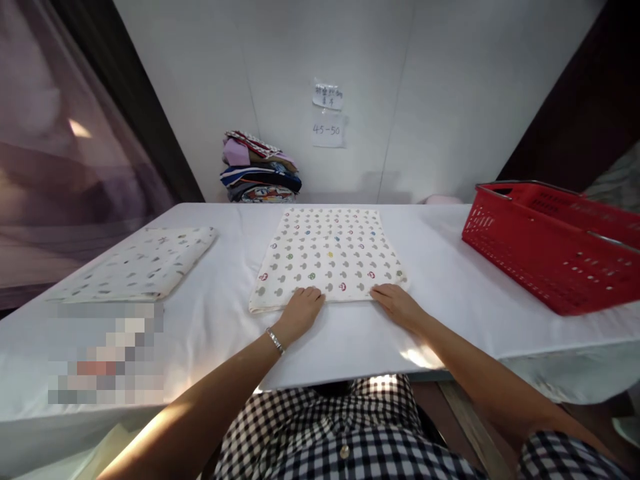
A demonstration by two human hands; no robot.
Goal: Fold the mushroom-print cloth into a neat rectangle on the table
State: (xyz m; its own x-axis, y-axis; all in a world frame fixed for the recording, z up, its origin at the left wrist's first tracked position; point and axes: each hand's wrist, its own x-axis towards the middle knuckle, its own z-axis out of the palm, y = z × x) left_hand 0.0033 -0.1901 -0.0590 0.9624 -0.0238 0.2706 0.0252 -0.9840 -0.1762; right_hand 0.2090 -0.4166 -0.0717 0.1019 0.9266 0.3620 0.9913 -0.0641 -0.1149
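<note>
A folded white cloth [330,257] printed with small grey and coloured mushrooms lies flat on the table in front of me. At its near edge, left of the middle, my left hand [303,311] has its fingers closed over the border, with a bracelet on the wrist. My right hand [397,305] grips the same edge near the right corner. Both thumbs are hard to make out. Off to the left rests another folded white cloth [145,263] with a scattered dark pattern, apart from my hands.
A red perforated plastic basket [545,247] with metal handles stands on the table's right side. Behind the far edge rises a stack of folded fabrics [261,170]. Two paper labels [328,130] hang on the wall. A pixelated patch covers something at the left front of the white-covered table [220,333].
</note>
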